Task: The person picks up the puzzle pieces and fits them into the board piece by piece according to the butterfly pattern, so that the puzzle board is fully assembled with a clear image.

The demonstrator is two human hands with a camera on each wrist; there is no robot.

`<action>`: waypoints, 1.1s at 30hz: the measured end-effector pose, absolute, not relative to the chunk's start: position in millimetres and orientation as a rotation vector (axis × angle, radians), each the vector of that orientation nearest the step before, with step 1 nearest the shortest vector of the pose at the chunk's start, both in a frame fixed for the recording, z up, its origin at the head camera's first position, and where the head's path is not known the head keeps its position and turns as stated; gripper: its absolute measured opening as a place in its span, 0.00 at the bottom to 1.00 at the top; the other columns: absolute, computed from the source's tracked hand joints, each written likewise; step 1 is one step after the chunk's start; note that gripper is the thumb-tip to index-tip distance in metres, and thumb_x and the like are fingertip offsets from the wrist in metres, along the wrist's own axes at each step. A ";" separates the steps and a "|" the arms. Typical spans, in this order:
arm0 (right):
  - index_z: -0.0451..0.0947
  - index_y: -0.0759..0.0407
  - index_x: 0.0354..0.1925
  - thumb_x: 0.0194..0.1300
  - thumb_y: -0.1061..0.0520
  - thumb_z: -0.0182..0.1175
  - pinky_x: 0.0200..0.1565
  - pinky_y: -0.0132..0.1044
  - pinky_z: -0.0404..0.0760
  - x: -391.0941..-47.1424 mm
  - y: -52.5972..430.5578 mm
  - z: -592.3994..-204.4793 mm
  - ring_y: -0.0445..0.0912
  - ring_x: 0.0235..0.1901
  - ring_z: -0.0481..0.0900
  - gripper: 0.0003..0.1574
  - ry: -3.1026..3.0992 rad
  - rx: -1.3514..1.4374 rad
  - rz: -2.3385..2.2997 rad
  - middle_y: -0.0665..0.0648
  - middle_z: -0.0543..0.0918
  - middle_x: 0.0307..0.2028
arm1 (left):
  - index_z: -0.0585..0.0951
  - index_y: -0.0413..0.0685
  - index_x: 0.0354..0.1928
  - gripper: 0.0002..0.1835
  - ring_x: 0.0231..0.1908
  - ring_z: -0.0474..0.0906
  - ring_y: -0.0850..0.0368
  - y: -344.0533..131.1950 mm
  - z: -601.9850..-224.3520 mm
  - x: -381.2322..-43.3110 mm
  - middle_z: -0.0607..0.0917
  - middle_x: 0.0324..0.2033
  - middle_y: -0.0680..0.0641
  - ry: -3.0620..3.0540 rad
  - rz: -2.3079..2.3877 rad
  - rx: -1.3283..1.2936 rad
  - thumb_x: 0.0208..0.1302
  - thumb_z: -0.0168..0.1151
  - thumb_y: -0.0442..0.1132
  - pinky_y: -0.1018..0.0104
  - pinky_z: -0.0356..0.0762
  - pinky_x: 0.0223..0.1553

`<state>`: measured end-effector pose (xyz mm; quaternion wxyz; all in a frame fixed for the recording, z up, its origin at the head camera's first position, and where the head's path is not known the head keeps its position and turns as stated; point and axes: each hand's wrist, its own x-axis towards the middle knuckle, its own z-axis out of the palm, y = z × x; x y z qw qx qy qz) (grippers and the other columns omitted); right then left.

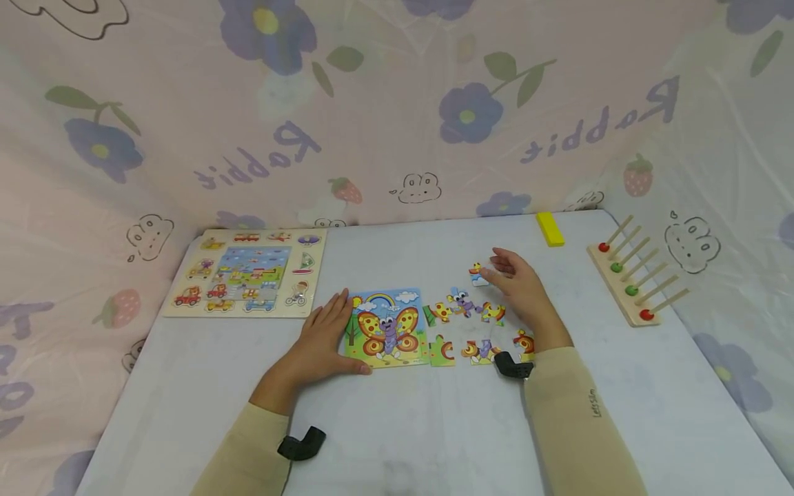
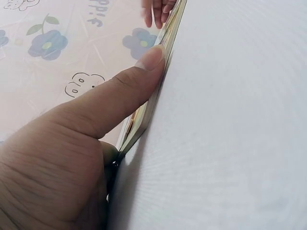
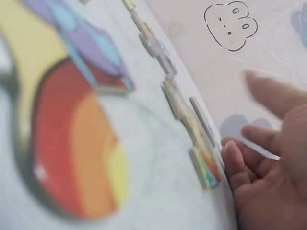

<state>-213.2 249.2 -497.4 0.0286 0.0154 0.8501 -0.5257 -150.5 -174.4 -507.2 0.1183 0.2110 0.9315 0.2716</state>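
Head view: the left hand [image 1: 319, 344] steadies the butterfly board [image 1: 387, 327], fingers straight along its side, thumb apart at the near edge. The farthest loose piece [image 1: 476, 275] lies just beside the right hand [image 1: 523, 293], whose fingers look loosely bent, pinching nothing; thumb contact I cannot tell. Best, I judge, to grip that piece by opposite edges and lift it level, without nudging the head piece [image 1: 462, 302] and wing piece [image 1: 493, 312] near it on the worktop [image 1: 372, 430].
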 end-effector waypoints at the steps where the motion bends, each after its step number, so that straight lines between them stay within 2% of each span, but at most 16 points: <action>1: 0.61 0.60 0.84 0.80 0.44 0.67 0.76 0.59 0.63 -213.6 248.6 -497.9 0.61 0.74 0.65 0.48 2.670 0.029 -1.533 0.65 0.69 0.76 | 0.52 0.37 0.87 0.77 0.85 0.34 0.46 -174.4 -507.2 -150.4 0.43 0.87 0.44 2.725 0.795 0.616 0.46 0.85 0.71 0.39 0.33 0.81; 4: 0.66 0.62 0.81 0.78 0.47 0.69 0.76 0.63 0.60 -214.4 245.1 -498.4 0.65 0.77 0.57 0.44 2.762 -0.012 -1.327 0.67 0.63 0.78 | 0.52 0.38 0.87 0.77 0.85 0.34 0.46 -174.3 -507.2 -150.4 0.42 0.87 0.44 2.723 0.802 0.613 0.46 0.85 0.71 0.40 0.33 0.81; 7: 0.74 0.64 0.76 0.78 0.49 0.70 0.74 0.67 0.59 -215.0 240.1 -498.7 0.68 0.76 0.52 0.37 2.812 -0.021 -1.223 0.70 0.60 0.76 | 0.52 0.38 0.87 0.77 0.85 0.34 0.46 -174.3 -507.2 -150.2 0.42 0.87 0.44 2.717 0.811 0.609 0.46 0.85 0.71 0.40 0.32 0.81; 13: 0.81 0.65 0.64 0.79 0.54 0.69 0.69 0.67 0.62 -215.0 234.2 -498.6 0.69 0.71 0.54 0.23 2.831 -0.008 -1.214 0.71 0.61 0.72 | 0.52 0.38 0.87 0.78 0.85 0.34 0.46 -174.3 -507.7 -150.1 0.42 0.87 0.45 2.716 0.815 0.610 0.46 0.85 0.71 0.40 0.32 0.81; 16: 0.79 0.66 0.66 0.79 0.55 0.68 0.70 0.67 0.62 -214.6 233.2 -497.5 0.69 0.71 0.54 0.25 2.831 0.012 -1.197 0.72 0.61 0.73 | 0.52 0.39 0.87 0.78 0.85 0.34 0.46 -174.7 -508.7 -150.4 0.42 0.87 0.45 2.718 0.814 0.611 0.46 0.84 0.72 0.40 0.32 0.81; 21: 0.71 0.65 0.76 0.78 0.52 0.68 0.69 0.67 0.65 -214.0 232.3 -496.2 0.70 0.71 0.55 0.37 2.850 0.070 -1.152 0.74 0.58 0.74 | 0.51 0.39 0.87 0.78 0.85 0.33 0.46 -175.4 -509.0 -150.8 0.41 0.87 0.45 2.717 0.811 0.612 0.46 0.84 0.73 0.40 0.32 0.81; 27: 0.80 0.59 0.71 0.77 0.58 0.64 0.67 0.69 0.63 -213.0 230.4 -494.4 0.69 0.70 0.53 0.27 2.781 0.014 -1.208 0.72 0.58 0.74 | 0.50 0.40 0.88 0.79 0.85 0.31 0.49 -175.3 -509.8 -151.8 0.40 0.87 0.47 2.713 0.788 0.606 0.46 0.83 0.74 0.42 0.30 0.81; 33: 0.83 0.58 0.64 0.73 0.60 0.64 0.68 0.69 0.61 -212.2 230.6 -494.1 0.67 0.71 0.52 0.23 2.740 0.004 -1.231 0.69 0.59 0.73 | 0.50 0.40 0.88 0.78 0.85 0.31 0.49 -175.3 -509.8 -151.6 0.40 0.87 0.47 2.714 0.784 0.605 0.46 0.83 0.74 0.42 0.30 0.81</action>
